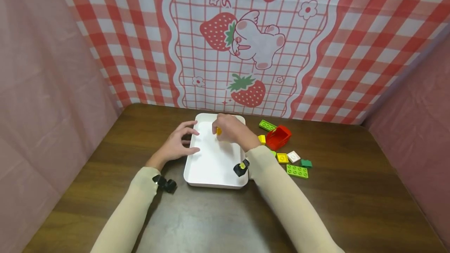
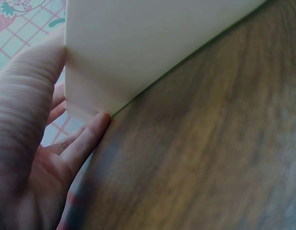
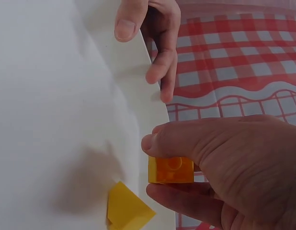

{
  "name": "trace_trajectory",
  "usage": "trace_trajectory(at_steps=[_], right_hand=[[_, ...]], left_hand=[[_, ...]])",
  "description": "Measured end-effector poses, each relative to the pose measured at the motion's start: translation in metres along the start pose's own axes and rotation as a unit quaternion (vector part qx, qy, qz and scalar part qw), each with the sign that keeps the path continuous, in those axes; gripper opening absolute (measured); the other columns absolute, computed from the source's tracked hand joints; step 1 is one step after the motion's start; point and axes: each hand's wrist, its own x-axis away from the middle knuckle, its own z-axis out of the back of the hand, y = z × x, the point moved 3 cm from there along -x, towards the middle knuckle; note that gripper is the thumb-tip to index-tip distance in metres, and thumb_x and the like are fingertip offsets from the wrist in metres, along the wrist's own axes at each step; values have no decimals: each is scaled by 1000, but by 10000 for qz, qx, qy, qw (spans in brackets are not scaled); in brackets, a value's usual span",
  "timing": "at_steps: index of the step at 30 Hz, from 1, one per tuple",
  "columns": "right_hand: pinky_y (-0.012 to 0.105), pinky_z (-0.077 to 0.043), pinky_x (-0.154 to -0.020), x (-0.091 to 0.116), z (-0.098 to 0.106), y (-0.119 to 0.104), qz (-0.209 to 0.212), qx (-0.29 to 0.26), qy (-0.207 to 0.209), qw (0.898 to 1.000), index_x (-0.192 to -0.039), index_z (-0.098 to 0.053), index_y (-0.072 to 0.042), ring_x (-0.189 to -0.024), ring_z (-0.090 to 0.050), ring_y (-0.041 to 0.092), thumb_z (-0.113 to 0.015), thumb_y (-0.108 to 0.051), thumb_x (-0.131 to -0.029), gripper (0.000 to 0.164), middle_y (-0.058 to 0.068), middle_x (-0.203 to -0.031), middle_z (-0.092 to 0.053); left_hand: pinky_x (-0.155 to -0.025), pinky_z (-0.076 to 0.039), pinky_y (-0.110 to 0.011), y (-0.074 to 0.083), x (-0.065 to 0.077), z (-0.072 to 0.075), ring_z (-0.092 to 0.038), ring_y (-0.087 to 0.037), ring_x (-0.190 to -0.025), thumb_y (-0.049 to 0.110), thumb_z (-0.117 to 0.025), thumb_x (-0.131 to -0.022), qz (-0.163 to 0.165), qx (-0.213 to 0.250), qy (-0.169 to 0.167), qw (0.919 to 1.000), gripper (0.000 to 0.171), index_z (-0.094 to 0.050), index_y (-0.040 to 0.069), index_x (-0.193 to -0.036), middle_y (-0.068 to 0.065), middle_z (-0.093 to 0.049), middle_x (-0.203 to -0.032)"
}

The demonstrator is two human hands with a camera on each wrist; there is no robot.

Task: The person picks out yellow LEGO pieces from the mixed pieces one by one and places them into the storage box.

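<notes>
A white tray (image 1: 214, 163) lies on the wooden table. My left hand (image 1: 177, 142) grips its left side, with some fingers over the rim and a fingertip against the outer wall in the left wrist view. Above the tray's far part, my right hand (image 1: 230, 128) pinches a yellow-orange toy brick (image 3: 174, 170) between thumb and fingers. Just below that brick, a yellow block with a slanted face (image 3: 129, 208) sits inside the tray, as the right wrist view shows. In the head view the right hand covers most of both.
Right of the tray lie a red hollow toy piece (image 1: 279, 137), a long green brick (image 1: 268, 125), another green brick (image 1: 297, 171), a yellow square piece (image 1: 282, 158), a white piece (image 1: 293, 156) and a dark green piece (image 1: 306, 163). A strawberry-print cloth (image 1: 147, 50) hangs behind the table.
</notes>
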Motion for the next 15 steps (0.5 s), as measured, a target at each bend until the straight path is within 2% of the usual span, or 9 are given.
trace_trajectory(at_steps=[15], right_hand=[[35,-55,-95,-3,-15,-1,-173,-130,-184,9996,-103,-78,-15,-92,-57,20,-77,-11,-86,17,3,-105,-63]], left_hand=[[-97,-55,-60,1,0,0,-46,-41,-132,2,-82,-78,59,-88,-20,9999,46,-61,-10,-117,-22,-33,-157]])
